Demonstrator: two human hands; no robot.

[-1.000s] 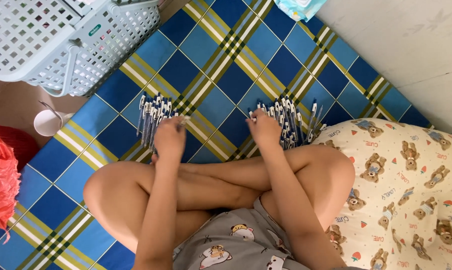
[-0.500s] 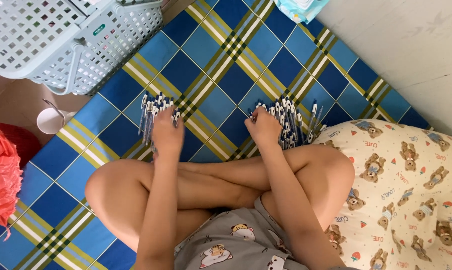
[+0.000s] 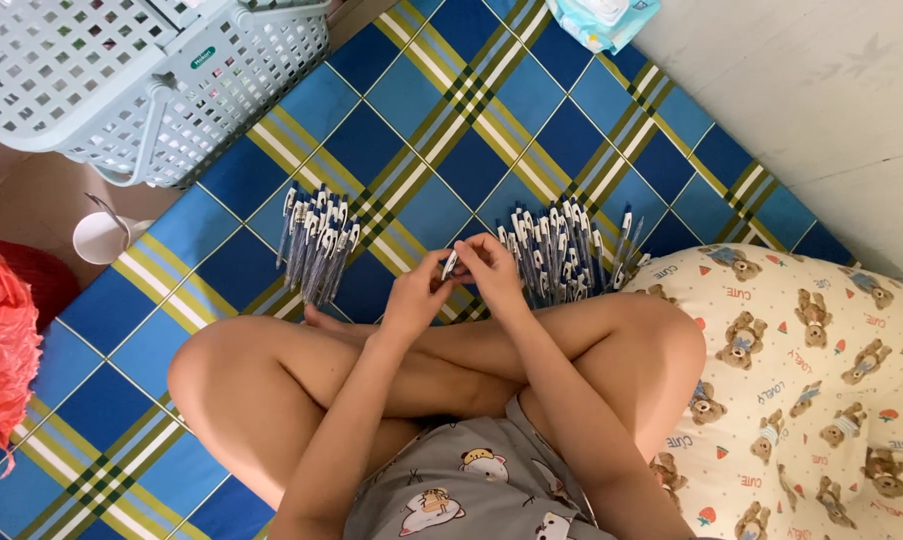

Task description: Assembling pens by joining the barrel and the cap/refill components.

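Blue-checked mat (image 3: 531,120): your left hand (image 3: 416,295) and right hand (image 3: 491,270) pinch one pen (image 3: 449,265) between the two pen piles (image 3: 316,245) (image 3: 561,250); keep it level and both grips firm near the mat's middle.

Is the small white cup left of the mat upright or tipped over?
Tipped. The white cup lies on its side on the bare floor beside the blue plaid mat, below the grey basket. Whether it holds anything cannot be told.

left hand (image 3: 416,293) | right hand (image 3: 489,268) | fingertips meeting, both pinched closed
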